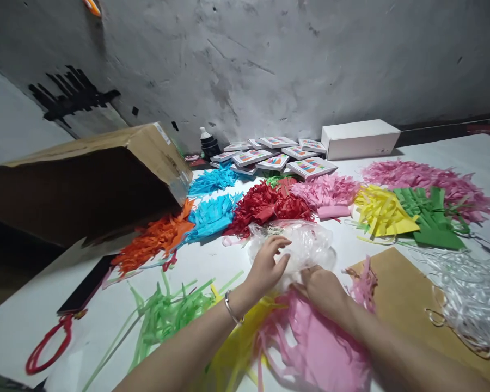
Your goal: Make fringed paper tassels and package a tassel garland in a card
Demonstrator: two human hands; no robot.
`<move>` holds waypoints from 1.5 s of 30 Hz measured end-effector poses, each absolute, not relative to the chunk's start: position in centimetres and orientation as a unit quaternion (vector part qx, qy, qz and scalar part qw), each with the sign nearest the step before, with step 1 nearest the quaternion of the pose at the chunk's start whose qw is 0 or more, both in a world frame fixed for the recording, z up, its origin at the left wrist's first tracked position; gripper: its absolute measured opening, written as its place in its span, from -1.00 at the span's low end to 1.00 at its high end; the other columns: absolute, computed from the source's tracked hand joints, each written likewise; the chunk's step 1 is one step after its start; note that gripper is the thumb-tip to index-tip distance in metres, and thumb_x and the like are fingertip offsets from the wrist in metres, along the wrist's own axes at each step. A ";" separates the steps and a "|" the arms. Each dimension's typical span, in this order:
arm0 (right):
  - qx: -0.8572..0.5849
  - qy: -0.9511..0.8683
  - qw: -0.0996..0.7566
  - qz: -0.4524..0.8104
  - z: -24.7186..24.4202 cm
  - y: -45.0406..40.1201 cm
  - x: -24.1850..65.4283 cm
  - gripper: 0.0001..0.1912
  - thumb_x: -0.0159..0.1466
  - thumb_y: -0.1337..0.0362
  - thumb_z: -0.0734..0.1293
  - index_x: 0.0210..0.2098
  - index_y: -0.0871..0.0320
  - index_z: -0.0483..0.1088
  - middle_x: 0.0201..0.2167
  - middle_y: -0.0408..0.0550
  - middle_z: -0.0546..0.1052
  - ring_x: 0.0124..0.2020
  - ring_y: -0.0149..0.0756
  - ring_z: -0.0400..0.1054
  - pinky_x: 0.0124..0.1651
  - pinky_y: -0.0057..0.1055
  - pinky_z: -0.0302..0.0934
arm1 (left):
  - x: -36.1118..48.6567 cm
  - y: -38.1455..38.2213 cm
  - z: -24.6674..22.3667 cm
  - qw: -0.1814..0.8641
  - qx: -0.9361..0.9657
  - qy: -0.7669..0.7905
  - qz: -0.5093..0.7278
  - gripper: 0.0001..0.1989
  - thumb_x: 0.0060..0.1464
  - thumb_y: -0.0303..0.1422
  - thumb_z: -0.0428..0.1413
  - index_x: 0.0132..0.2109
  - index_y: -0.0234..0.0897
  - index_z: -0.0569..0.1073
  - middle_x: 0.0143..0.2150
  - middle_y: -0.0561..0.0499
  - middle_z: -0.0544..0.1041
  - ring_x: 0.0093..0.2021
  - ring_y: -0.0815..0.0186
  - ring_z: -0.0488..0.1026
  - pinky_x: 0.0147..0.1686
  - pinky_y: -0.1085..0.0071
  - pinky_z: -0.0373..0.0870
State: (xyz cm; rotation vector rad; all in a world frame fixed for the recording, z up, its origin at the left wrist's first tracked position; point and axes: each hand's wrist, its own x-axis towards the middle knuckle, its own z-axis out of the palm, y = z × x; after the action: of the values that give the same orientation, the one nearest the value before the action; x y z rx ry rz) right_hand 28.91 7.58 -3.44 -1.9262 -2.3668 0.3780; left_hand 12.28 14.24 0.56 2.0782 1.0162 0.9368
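A crumpled clear plastic bag (pixel 310 245) lies in the middle of the white table, in front of both hands. My left hand (pixel 268 262), with a silver bracelet on the wrist, hovers at the bag's near left side, its fingers loosely curved and apart. At the bag's near edge, the fingers of my right hand (pixel 322 286) are bent and closed on the plastic; their tips are partly hidden. Pink fringed tissue paper (pixel 314 340) lies beneath my right forearm. Yellow tissue paper (pixel 243 332) and light green strips (pixel 173 310) spread under and beside my left forearm.
Behind lie tissue tassels in orange (pixel 153 242), blue (pixel 212 215), red (pixel 265 207), yellow (pixel 386 212) and green (pixel 433 218). Several flat boxes (pixel 275 158) are heaped near a white box (pixel 361 139). A large carton (pixel 155 158), a phone (pixel 87 286), brown card (pixel 404 294) and white cord (pixel 477 296) flank the hands.
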 end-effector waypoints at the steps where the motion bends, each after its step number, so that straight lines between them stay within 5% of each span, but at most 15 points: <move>1: -0.634 -0.764 0.033 0.114 -3.3 6.9 29.5 -0.59 0.45 0.04 0.21 0.03 0.29 0.37 -0.08 0.19 0.49 -0.13 -0.11 0.49 -0.20 -0.28 0.34 | 11.7 13.2 0.6 0.286 0.802 0.370 0.372 -0.70 0.13 -0.50 0.08 0.01 -0.21 0.48 0.09 -0.18 0.47 0.09 0.08 0.43 0.05 0.13 0.42; 5: -0.660 -0.745 0.012 0.097 -3.6 2.7 31.8 -0.72 0.42 0.16 0.23 -0.03 0.23 0.39 -0.10 0.16 0.48 -0.27 -0.08 0.51 -0.34 -0.26 0.27 | 9.7 8.7 -0.8 0.192 0.901 0.231 0.314 -0.62 0.17 -0.57 0.02 0.10 -0.17 0.38 0.06 -0.18 0.46 0.03 0.13 0.43 0.00 0.20 0.42; 8: -0.640 -0.759 -0.017 0.120 -4.1 -0.8 33.8 -0.96 0.24 0.30 0.36 -0.35 0.12 0.45 -0.36 0.01 0.51 -0.37 -0.04 0.48 -0.38 -0.25 0.21 | 9.6 6.4 -2.0 0.220 0.929 0.222 0.199 -0.70 0.19 -0.53 0.03 0.05 -0.23 0.40 0.03 -0.19 0.51 -0.07 0.15 0.47 -0.09 0.27 0.45; 11: -0.575 -0.804 -0.003 0.151 -3.5 -2.4 35.7 -0.92 0.07 0.32 0.45 -0.47 0.05 0.46 -0.40 -0.04 0.53 -0.37 -0.08 0.46 -0.34 -0.25 0.19 | 10.2 5.1 -1.9 0.271 0.939 0.189 0.096 -0.84 0.17 -0.46 0.10 -0.09 -0.23 0.47 -0.10 -0.14 0.57 -0.15 0.16 0.47 -0.11 0.29 0.43; 14: -0.570 -0.808 0.030 0.149 -1.6 -0.7 36.2 -0.93 0.24 0.26 0.35 -0.40 0.03 0.45 -0.35 -0.06 0.54 -0.33 -0.17 0.45 -0.27 -0.30 0.20 | 10.9 4.7 -0.5 0.359 0.924 0.115 0.055 -0.90 0.18 -0.44 0.14 -0.17 -0.17 0.52 -0.23 -0.01 0.60 -0.22 0.24 0.48 -0.12 0.37 0.40; 21: -0.631 -0.767 -0.021 0.112 -0.9 7.1 30.7 -0.61 0.43 0.01 0.21 -0.12 0.24 0.42 -0.21 0.16 0.54 -0.26 -0.17 0.49 -0.23 -0.33 0.29 | 11.0 7.0 0.7 0.471 0.778 0.362 0.204 -0.82 0.23 -0.37 0.07 -0.14 -0.20 0.58 -0.14 -0.08 0.59 -0.13 0.20 0.51 -0.12 0.34 0.41; 26: -0.560 -0.815 -0.078 0.126 -3.2 8.3 29.4 -0.72 0.42 0.10 0.29 -0.08 0.20 0.44 -0.18 -0.06 0.53 -0.20 -0.29 0.47 -0.11 -0.23 0.39 | 9.6 7.7 -0.4 0.499 0.715 0.428 0.239 -0.81 0.20 -0.24 0.11 -0.24 -0.23 0.57 -0.28 -0.05 0.57 -0.26 0.23 0.48 -0.25 0.38 0.37; 32: -0.528 -0.835 -0.102 0.116 -4.4 8.2 30.2 -0.72 0.40 0.15 0.33 -0.03 0.24 0.42 -0.14 -0.02 0.52 -0.18 -0.29 0.47 -0.11 -0.24 0.41 | 9.2 7.4 -0.7 0.550 0.657 0.450 0.252 -0.76 0.16 -0.18 0.17 -0.29 -0.26 0.59 -0.30 -0.05 0.56 -0.27 0.22 0.45 -0.25 0.38 0.33; 37: -0.539 -0.834 -0.064 0.102 -5.1 8.9 31.1 -0.72 0.39 0.15 0.35 -0.06 0.25 0.43 -0.16 -0.03 0.53 -0.22 -0.32 0.47 -0.14 -0.28 0.42 | 9.4 6.8 -1.0 0.655 0.540 0.451 0.274 -0.70 0.02 -0.13 0.31 -0.31 -0.31 0.60 -0.41 0.00 0.51 -0.37 0.30 0.40 -0.33 0.43 0.31; 41: -0.574 -0.815 0.019 0.077 -4.2 8.3 32.2 -0.82 0.42 0.22 0.31 -0.21 0.23 0.43 -0.32 -0.13 0.51 -0.34 -0.40 0.43 -0.23 -0.36 0.38 | 11.3 6.1 -1.3 0.748 0.402 0.429 0.307 -0.66 0.02 -0.16 0.35 -0.19 -0.37 0.59 -0.30 -0.07 0.59 -0.26 0.28 0.52 -0.15 0.41 0.43; 43: -0.571 -0.815 0.071 0.071 -3.2 7.2 31.9 -0.79 0.44 0.32 0.23 -0.31 0.22 0.41 -0.42 -0.16 0.46 -0.43 -0.44 0.38 -0.31 -0.46 0.29 | 12.7 5.8 -1.4 0.824 0.243 0.397 0.323 -0.70 0.09 -0.24 0.33 -0.18 -0.43 0.58 -0.27 -0.12 0.60 -0.23 0.30 0.55 -0.08 0.44 0.45; 45: -0.541 -0.829 0.117 0.075 -2.1 5.7 30.9 -0.75 0.41 0.40 0.20 -0.39 0.20 0.40 -0.49 -0.16 0.43 -0.49 -0.44 0.32 -0.40 -0.49 0.17 | 14.1 5.7 -1.6 0.880 0.077 0.354 0.308 -0.70 0.24 -0.24 0.21 -0.27 -0.47 0.55 -0.39 -0.10 0.57 -0.38 0.35 0.54 -0.21 0.48 0.48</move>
State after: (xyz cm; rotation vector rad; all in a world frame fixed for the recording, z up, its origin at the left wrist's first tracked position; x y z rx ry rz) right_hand 30.86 5.66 -2.12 -1.5842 -2.4272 0.2206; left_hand 14.07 5.72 -1.56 0.1603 0.7384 0.6414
